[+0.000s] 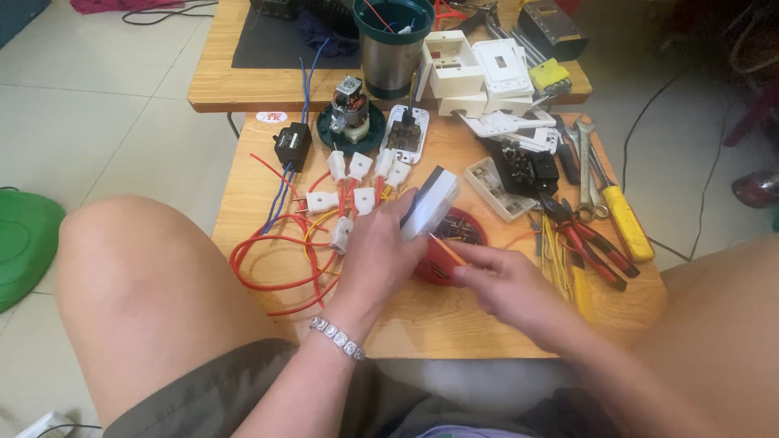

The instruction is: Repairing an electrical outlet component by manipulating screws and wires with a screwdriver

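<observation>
My left hand (pixel 375 253) grips a white rectangular switch box (pixel 430 203) with a dark side, holding it tilted above the wooden table (pixel 422 320). My right hand (pixel 510 284) pinches a thin orange-handled screwdriver (pixel 449 250) whose tip points up at the underside of the box. A bracelet sits on my left wrist. Beneath both hands lies a round red dish (pixel 454 235) with small screws inside, partly hidden by my fingers.
Several white plugs on red and yellow wires (pixel 268 251) lie at the left. A small motor (pixel 350 109), a black adapter (pixel 292 146), white switch plates (pixel 487 73), pliers (pixel 592 243), a yellow-handled tool (pixel 626 221) and wrenches crowd the back and right. My bare knees flank the table.
</observation>
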